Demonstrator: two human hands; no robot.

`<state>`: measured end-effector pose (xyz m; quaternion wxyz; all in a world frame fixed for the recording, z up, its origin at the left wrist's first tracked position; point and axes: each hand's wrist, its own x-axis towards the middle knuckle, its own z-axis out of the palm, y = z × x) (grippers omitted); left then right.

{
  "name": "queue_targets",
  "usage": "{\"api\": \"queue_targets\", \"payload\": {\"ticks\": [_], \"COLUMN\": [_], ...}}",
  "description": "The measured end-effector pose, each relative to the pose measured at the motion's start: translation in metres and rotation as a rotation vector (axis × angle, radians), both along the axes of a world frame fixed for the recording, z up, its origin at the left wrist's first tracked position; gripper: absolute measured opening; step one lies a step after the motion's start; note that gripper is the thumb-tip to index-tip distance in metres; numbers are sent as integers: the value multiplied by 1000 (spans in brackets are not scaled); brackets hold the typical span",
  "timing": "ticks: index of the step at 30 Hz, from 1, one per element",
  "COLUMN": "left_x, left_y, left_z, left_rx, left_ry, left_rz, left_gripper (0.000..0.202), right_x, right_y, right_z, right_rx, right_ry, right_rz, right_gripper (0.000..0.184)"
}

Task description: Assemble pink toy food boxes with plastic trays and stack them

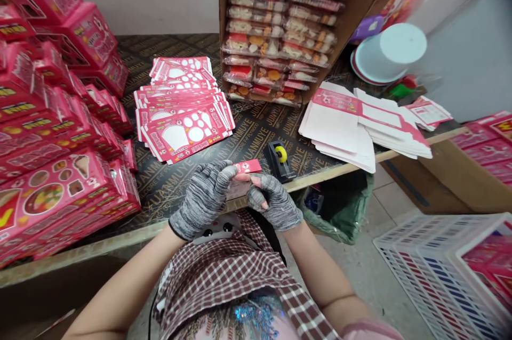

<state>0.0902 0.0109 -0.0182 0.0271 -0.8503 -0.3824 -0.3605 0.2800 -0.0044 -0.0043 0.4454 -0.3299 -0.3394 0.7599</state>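
Observation:
At the table's front edge, my left hand (210,196), in a grey fingerless knit glove, closes its fingers on a small pink carton (250,166). Only a pink printed strip of the carton shows plainly; the rest is mostly hidden by my fingers. My right hand (276,202), gloved alike, has curled fingers, with fingertips pinched at the carton's near right side. Just beyond my right hand stands a black tape dispenser (282,161) with a yellow core. Flat pink carton blanks (188,129) with white cut-out shapes lie in an overlapping pile past my left hand.
Pink boxes (52,191) are stacked high at left. A brown cardboard box (352,4) holds rows of clear-wrapped packets (256,47). White-backed blanks (336,121) lie at right, near a pale tub (402,44). Below are a green-lined bin (348,212) and a white plastic crate (432,260).

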Motion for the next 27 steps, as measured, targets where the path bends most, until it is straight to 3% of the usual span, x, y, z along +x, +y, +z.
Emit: {"api": "queue_targets", "payload": {"ticks": [4,7,9,13,16,18,20,21,23,25,27], "left_x": [-1,6,14,26,19,11,3,0,-4,-8,-14], "left_y": [-1,-2,-1,7,8,2,-6,-10,-17,-22,-29], "left_z": [7,16,21,22,21,20,21,22,21,17,11], "left_rx": [47,3,-45,-83,-147,-199,-253,-275,-304,-322,-398], "left_ry": [111,66,13,7,-28,-187,-417,-530,-701,-846,-958], "left_rz": [-5,25,86,204,187,134,58,34,50,146,205], "left_gripper": [35,31,27,22,18,19,25,27,37,52,65], "right_x": [3,3,2,7,24,41,55,60,64,59,47], "right_y": [2,3,5,5,0,-4,-6,-5,-2,2,5], "right_z": [-9,-11,-14,-34,-62,-80,-94,-100,-108,-110,-106], "right_rx": [-60,-48,29,345,520,608,699,709,718,801,1010], "right_ry": [69,10,-156,-757,-1060,-1079,-1026,-999,-992,-1019,-1030], "right_rz": [5,5,-16,-90,-355,-510,-417,-344,-308,-447,-610], "right_gripper": [32,34,41,54,47,47,65,64,44,29,30]}}
